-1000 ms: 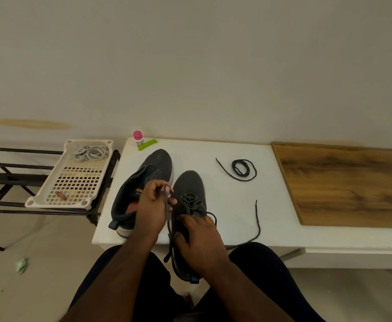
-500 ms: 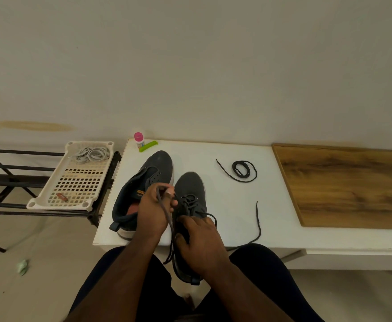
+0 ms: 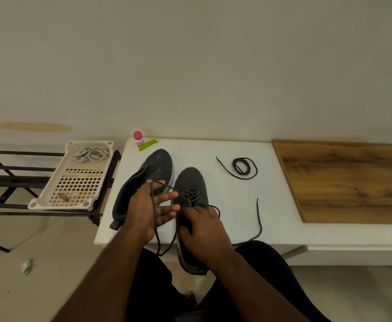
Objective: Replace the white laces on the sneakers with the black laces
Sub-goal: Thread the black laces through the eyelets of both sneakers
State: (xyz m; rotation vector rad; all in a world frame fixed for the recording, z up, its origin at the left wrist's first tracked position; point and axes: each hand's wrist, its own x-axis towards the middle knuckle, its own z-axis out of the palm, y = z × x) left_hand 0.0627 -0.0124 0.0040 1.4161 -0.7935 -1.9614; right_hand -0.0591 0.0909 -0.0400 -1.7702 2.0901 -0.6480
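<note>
Two dark grey sneakers stand on the white table [image 3: 236, 205]. The left sneaker [image 3: 153, 163] has bare eyelets. The right sneaker [image 3: 190, 180] overhangs the front edge and carries a black lace [image 3: 190, 196] in its far eyelets. One lace end trails right over the table; the other runs left and drapes over my left hand [image 3: 144, 210], whose fingers are spread. My right hand [image 3: 204, 231] grips the right sneaker at its tongue and collar. A second black lace [image 3: 243, 167] lies coiled further right. The white laces [image 3: 90, 153] sit in a basket.
The white perforated basket [image 3: 51, 201] rests on a dark metal rack [image 3: 16, 168] left of the table. A pink-capped bottle [image 3: 138, 138] and a green stick [image 3: 148, 144] stand at the table's back left corner. A wooden board [image 3: 352, 182] covers the right side.
My left hand was pinching the lace end and has spread its fingers, so the lace now lies over the hand. My right hand has stayed on the right sneaker.
</note>
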